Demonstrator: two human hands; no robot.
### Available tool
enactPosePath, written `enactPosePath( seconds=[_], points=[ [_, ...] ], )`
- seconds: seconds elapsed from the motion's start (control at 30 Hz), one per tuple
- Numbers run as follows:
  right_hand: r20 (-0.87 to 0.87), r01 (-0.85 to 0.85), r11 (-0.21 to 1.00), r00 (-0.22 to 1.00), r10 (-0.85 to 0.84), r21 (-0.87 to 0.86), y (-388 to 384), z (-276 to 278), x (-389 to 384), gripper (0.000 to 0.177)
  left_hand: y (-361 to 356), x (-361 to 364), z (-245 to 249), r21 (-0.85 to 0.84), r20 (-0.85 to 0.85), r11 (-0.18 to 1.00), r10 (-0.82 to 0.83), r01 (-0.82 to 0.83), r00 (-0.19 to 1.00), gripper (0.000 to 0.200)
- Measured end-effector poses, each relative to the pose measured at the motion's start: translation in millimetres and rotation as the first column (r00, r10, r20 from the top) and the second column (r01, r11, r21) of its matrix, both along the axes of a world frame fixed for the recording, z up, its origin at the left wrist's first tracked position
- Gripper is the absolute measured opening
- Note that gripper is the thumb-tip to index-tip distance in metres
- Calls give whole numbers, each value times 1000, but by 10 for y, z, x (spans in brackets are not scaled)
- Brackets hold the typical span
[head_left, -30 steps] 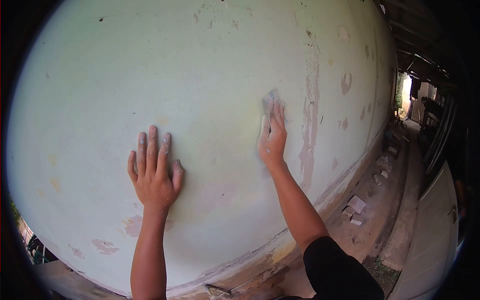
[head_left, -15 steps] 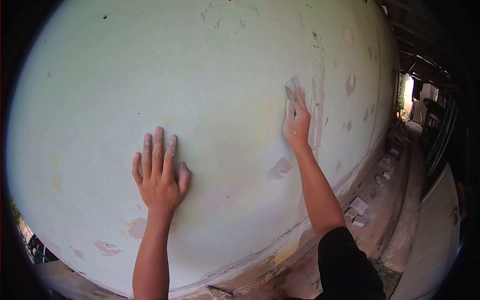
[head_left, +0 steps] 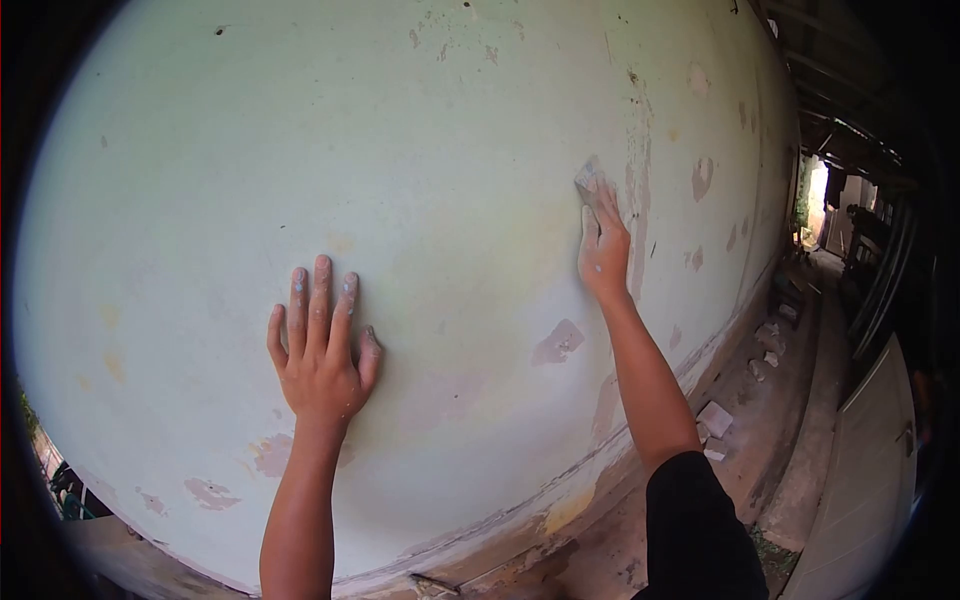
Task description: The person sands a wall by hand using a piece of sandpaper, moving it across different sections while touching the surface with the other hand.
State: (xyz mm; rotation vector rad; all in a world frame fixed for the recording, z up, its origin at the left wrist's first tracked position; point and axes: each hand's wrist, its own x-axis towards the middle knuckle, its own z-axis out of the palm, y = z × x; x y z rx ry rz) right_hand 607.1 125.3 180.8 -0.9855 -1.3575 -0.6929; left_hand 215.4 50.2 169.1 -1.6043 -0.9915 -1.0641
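Note:
A pale green wall [head_left: 450,160] with peeled, brownish patches fills most of the view. My left hand [head_left: 323,350] lies flat on it at the left of centre, fingers spread, with dusty fingertips and nothing held. Right of centre and higher up, my right hand [head_left: 606,240] presses a small greyish sheet [head_left: 590,178] against the wall. The sheet sticks out past the fingertips, and part of it is hidden under the fingers.
Along the wall's foot at the right lie broken pale chunks [head_left: 714,420] on the ground. A whitish door panel [head_left: 860,460] leans at the lower right. Dark clutter and a bright opening [head_left: 818,190] stand farther back.
My right hand has shifted slightly to the right with the sheet under its fingers. My left hand keeps its flat pose on the wall.

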Motion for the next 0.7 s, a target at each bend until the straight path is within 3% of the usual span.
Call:
enactPosePath(
  seconds=[0.07, 0.17, 0.27, 0.33, 0.4, 0.47, 0.53, 0.6, 0.7],
  points=[
    [-256, -23, 1000, 967, 19, -10, 13, 200, -52, 51, 3, 12, -10, -2, -3, 1000, -15, 15, 1000, 62],
    [70, -186, 983, 980, 185, 10, -160, -91, -724, 52, -13, 12, 3, -10, -8, 1000, -4, 4, 1000, 63],
    [465, -253, 947, 827, 317, -196, -356, -776, -1086, 56, -26, 0, 8, -23, -16, 1000, 5, -5, 1000, 63],
    [545, -211, 942, 773, 323, -259, -416, -947, -919, 57, -32, 9, -1, -12, -18, 1000, 12, -13, 1000, 61],
    [601, -78, 982, 782, 166, -170, -275, -1010, -515, 55, -24, 13, 22, 11, -19, 1000, 24, -24, 1000, 60],
    [488, -3, 995, 872, 49, -95, -237, -744, -167, 56, -25, 4, 8, -3, -18, 1000, 31, -31, 999, 60],
    [77, -33, 998, 996, 37, -53, -172, -340, -7, 52, -12, -15, -2, 6, -8, 1000, 22, -22, 1000, 60],
    [-197, -72, 997, 978, 69, -7, -96, 60, 38, 42, -11, -17, 6, 9, -32, 1000, 16, -16, 999, 60],
    [-164, -26, 998, 986, 35, 57, -10, 125, -301, 43, 1, -11, 8, 20, -29, 1000, -6, 6, 1000, 60]
  ],
)
